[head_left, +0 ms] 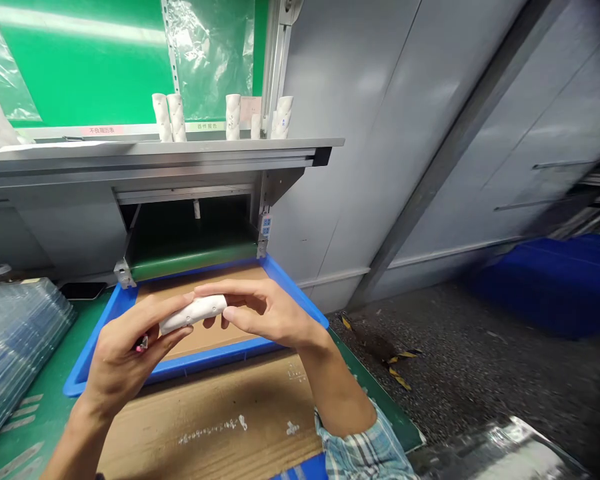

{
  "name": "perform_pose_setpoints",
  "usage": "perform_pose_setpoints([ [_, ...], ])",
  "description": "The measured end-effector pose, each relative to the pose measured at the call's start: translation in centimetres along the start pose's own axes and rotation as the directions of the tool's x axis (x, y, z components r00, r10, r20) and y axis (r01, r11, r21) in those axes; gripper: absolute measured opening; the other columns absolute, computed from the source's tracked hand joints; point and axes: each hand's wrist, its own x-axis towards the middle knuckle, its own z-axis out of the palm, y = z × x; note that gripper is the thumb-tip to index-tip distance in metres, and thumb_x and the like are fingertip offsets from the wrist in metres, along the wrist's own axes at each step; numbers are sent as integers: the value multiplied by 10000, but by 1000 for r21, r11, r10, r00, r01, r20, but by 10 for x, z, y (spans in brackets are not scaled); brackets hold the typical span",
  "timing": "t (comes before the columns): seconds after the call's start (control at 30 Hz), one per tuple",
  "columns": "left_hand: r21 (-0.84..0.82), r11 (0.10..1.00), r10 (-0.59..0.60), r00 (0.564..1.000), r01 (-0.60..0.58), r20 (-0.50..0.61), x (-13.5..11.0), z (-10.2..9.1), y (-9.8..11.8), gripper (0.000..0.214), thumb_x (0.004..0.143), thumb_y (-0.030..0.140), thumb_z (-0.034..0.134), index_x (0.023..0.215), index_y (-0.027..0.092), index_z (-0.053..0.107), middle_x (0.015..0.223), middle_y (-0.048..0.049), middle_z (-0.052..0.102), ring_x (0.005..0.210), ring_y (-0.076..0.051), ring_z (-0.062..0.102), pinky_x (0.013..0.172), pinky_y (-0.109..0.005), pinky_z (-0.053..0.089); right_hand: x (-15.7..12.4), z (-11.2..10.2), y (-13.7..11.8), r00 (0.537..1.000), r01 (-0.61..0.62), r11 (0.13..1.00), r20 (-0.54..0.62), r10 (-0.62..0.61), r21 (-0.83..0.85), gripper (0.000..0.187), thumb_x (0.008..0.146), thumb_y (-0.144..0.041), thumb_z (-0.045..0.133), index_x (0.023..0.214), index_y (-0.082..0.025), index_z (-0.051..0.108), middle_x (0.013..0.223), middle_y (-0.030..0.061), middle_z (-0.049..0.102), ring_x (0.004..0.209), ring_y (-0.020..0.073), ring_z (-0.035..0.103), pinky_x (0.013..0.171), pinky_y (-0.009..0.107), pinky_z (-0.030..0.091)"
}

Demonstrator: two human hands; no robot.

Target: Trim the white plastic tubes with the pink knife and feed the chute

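Both my hands hold one small white plastic part (194,312), oblong and rounded, above a blue tray (300,293). My left hand (125,347) pinches its left end between thumb and fingers, and a small pink-tipped thing shows inside that palm. My right hand (260,310) grips its right end with curled fingers. The tray is lined with brown cardboard and sits on a green bench.
Several white cylindrical parts (233,117) stand upright on a grey shelf (180,150) above a dark machine opening (190,223). A stack of clear plastic trays (15,333) lies at the left. A cardboard sheet (205,420) covers the near bench. A blue bin (555,280) stands on the floor at right.
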Motion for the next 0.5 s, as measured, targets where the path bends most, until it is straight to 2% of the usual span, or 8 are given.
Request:
perform_pose_setpoints([
  [0.1,29,998,62,998,-61,-14,0,-1,2,389,1022,201,775,1399,286,726,1035,-4,803,731,-96,664,642,-202,500,1,3,-5,1000,-5,1000,-26,4,-22,413,988,-301,699,1382,-203,777,1085,68,798,920,180,684,834,304,563],
  [0.23,38,995,97,995,-97,-2,1,-2,4,436,1010,160,780,1423,282,710,1088,-20,810,828,-126,736,710,-214,554,2,6,-6,1000,-3,1000,-27,4,25,420,975,-370,711,1347,-193,792,1155,88,794,970,208,685,891,346,564],
  [0.33,47,992,113,994,-113,-2,2,-2,7,438,1012,153,774,1426,282,705,1072,-19,809,817,-127,738,698,-214,557,2,5,-2,1000,-3,999,-29,5,44,437,971,-423,733,1344,-203,793,1190,90,798,1006,227,693,907,359,579],
  [0.5,97,986,133,991,-132,2,3,-3,10,466,1012,134,770,1443,290,690,1073,-15,804,824,-112,731,677,-190,543,4,8,2,997,67,994,-45,-64,82,376,977,-384,748,1306,-216,817,1244,87,808,1029,227,715,936,364,583],
])
